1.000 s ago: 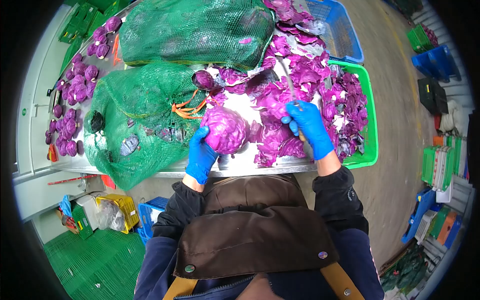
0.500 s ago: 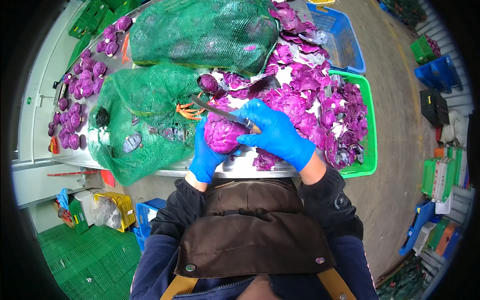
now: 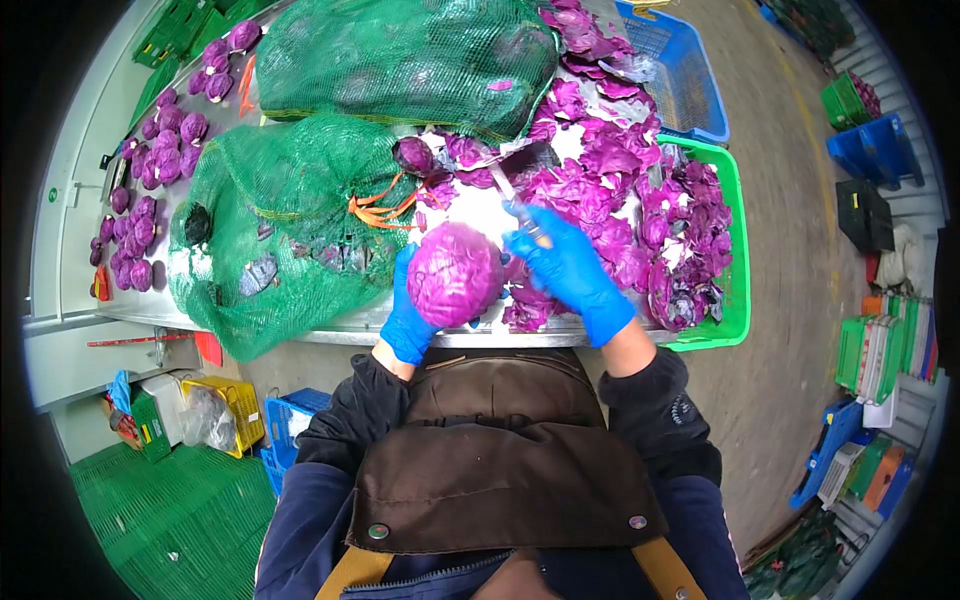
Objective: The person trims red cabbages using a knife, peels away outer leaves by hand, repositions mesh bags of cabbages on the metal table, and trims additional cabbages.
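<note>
My left hand (image 3: 408,318), in a blue glove, holds a round purple cabbage (image 3: 455,275) over the table's near edge. Just to its right, my right hand (image 3: 562,262) is closed on a knife (image 3: 504,186), whose blade points away from me and stands clear of the cabbage. Loose purple leaves (image 3: 600,150) lie heaped beyond and to the right of my right hand. Left of the cabbage lies a green net bag (image 3: 290,220) with orange ties (image 3: 378,210). A smaller dark cabbage (image 3: 413,156) rests beside the ties.
A full green net sack (image 3: 400,65) lies at the back of the metal table (image 3: 370,330). Several cabbages (image 3: 165,150) sit at the far left. On the right are a green crate (image 3: 740,250) of leaves and a blue crate (image 3: 700,85). More crates (image 3: 235,405) stand below left.
The knife was at the cabbage's top half a second ago; my right hand has since moved it off to the right. The cabbage has turned in my left hand, showing a smoother side.
</note>
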The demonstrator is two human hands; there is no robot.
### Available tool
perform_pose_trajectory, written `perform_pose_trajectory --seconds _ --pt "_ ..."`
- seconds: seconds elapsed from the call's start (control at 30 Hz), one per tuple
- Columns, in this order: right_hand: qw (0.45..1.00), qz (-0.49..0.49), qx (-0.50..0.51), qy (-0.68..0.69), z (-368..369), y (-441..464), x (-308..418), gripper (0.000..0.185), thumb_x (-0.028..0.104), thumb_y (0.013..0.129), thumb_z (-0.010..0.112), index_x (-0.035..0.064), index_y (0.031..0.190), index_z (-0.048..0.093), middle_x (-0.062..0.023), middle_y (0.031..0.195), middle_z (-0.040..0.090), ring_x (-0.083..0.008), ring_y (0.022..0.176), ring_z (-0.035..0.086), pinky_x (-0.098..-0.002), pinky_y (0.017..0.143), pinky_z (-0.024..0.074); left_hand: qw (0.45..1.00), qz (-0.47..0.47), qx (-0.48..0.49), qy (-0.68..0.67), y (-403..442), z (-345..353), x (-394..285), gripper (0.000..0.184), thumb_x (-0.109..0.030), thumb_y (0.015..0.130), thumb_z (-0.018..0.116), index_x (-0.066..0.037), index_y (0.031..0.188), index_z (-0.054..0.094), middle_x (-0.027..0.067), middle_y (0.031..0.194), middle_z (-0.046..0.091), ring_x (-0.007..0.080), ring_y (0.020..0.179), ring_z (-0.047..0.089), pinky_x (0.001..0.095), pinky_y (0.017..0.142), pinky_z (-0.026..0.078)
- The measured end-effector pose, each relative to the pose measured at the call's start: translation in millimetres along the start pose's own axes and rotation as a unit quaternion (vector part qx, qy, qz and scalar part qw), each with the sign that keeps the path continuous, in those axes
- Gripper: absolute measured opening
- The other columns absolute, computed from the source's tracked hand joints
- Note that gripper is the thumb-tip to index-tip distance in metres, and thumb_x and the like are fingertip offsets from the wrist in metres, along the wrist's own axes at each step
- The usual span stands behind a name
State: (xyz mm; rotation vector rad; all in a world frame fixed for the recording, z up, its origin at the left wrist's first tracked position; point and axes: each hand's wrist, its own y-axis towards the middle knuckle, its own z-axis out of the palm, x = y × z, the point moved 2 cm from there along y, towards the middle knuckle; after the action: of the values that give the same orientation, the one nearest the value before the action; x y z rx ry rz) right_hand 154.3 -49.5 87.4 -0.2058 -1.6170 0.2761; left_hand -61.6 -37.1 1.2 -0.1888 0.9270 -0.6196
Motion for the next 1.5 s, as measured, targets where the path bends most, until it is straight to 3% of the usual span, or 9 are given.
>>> perform_pose_trajectory --seconds 0.1,0.37,0.43,0.5,0.6,0.7,0.97,1.0,1.5 --pt "1.000 -0.023 0.004 0.019 21.4 -4.5 3.5 0.029 0.024 0.086 0.072 0.0051 0.105 0.062 -0.0042 0.089 0.067 -0.0089 0.060 0.056 -0.0240 0.053 0.0443 0.906 -0.126 0.159 -0.371 5.6 -3.3 -1.9 0.073 -0.051 0.084 0.051 -0.006 0.140 0.040 0.0181 0.140 0.047 0.0359 0.125 0.048 0.0531 0.107 0.037" --pt "0.973 0.020 -0.021 0.228 10.1 10.4 -1.3 0.017 0.018 0.090 0.065 0.0054 0.100 0.062 -0.0007 0.074 0.057 -0.0070 0.047 0.048 -0.0229 0.040 0.0360 0.904 -0.086 0.184 -0.375 17.6 -32.4 11.8 0.069 -0.047 0.086 0.050 -0.007 0.142 0.039 0.0180 0.140 0.047 0.0369 0.125 0.048 0.0513 0.107 0.038" --pt "0.944 0.048 -0.088 0.316 7.0 23.8 -16.1 0.020 0.021 0.092 0.062 0.0036 0.103 0.063 -0.0012 0.073 0.057 -0.0076 0.046 0.047 -0.0224 0.040 0.0359 0.985 0.035 0.159 0.056 16.0 -38.9 14.6 0.058 -0.034 0.091 0.047 -0.008 0.142 0.038 0.0159 0.141 0.046 0.0306 0.120 0.052 0.0441 0.099 0.045" --pt "0.952 0.121 -0.031 0.279 16.8 29.1 -48.2 0.029 0.026 0.092 0.062 0.0010 0.107 0.062 -0.0025 0.077 0.060 -0.0089 0.049 0.051 -0.0229 0.041 0.0374 0.859 0.124 0.137 0.477 -1.0 -22.6 -7.2 0.050 -0.022 0.096 0.043 -0.010 0.144 0.035 0.0137 0.143 0.044 0.0240 0.115 0.057 0.0362 0.091 0.052" --pt "0.971 0.155 -0.021 0.180 32.8 34.6 -130.2 0.028 0.025 0.090 0.065 0.0020 0.106 0.064 -0.0062 0.086 0.067 -0.0101 0.055 0.056 -0.0232 0.043 0.0393 0.979 0.117 0.139 0.090 -8.0 -43.1 -44.2 0.054 -0.024 0.098 0.044 -0.010 0.147 0.027 0.0141 0.147 0.039 0.0227 0.107 0.060 0.0312 0.082 0.053" --pt "0.976 0.164 -0.085 0.114 12.7 29.9 -142.3 0.026 0.019 0.088 0.066 0.0016 0.107 0.066 -0.0058 0.085 0.068 -0.0111 0.062 0.060 -0.0232 0.046 0.0431 0.904 0.126 0.230 -0.338 -18.6 -73.0 -100.0 0.056 -0.033 0.099 0.038 -0.011 0.148 0.024 0.0185 0.150 0.033 0.0319 0.107 0.059 0.0335 0.070 0.056" --pt "0.955 0.087 -0.285 0.016 -74.6 53.3 -162.0 0.015 0.016 0.090 0.062 0.0057 0.101 0.067 -0.0009 0.074 0.064 -0.0063 0.047 0.047 -0.0203 0.039 0.0337 0.889 0.403 -0.016 -0.218 -91.8 -268.1 -305.6 0.072 -0.059 0.085 0.046 -0.012 0.139 0.042 0.0167 0.139 0.047 0.0423 0.125 0.046 0.0521 0.089 0.051" --pt "0.950 0.065 -0.305 0.021 -62.4 50.9 -155.8 0.014 0.015 0.091 0.062 0.0055 0.100 0.066 -0.0007 0.073 0.063 -0.0058 0.046 0.046 -0.0202 0.039 0.0324 0.825 0.469 -0.250 -0.195 -106.5 -276.1 -326.0 0.076 -0.053 0.084 0.051 -0.009 0.144 0.035 0.0196 0.144 0.039 0.0420 0.129 0.041 0.0549 0.096 0.046" --pt "0.958 0.151 -0.245 0.019 45.1 60.8 -153.4 0.009 0.016 0.091 0.062 0.0074 0.095 0.064 -0.0013 0.066 0.059 -0.0071 0.044 0.048 -0.0206 0.035 0.0322 0.716 0.435 -0.426 -0.340 -110.2 -523.1 -378.0 0.067 -0.047 0.088 0.054 -0.016 0.145 0.036 0.0110 0.151 0.031 0.0362 0.136 0.032 0.0563 0.109 0.028"
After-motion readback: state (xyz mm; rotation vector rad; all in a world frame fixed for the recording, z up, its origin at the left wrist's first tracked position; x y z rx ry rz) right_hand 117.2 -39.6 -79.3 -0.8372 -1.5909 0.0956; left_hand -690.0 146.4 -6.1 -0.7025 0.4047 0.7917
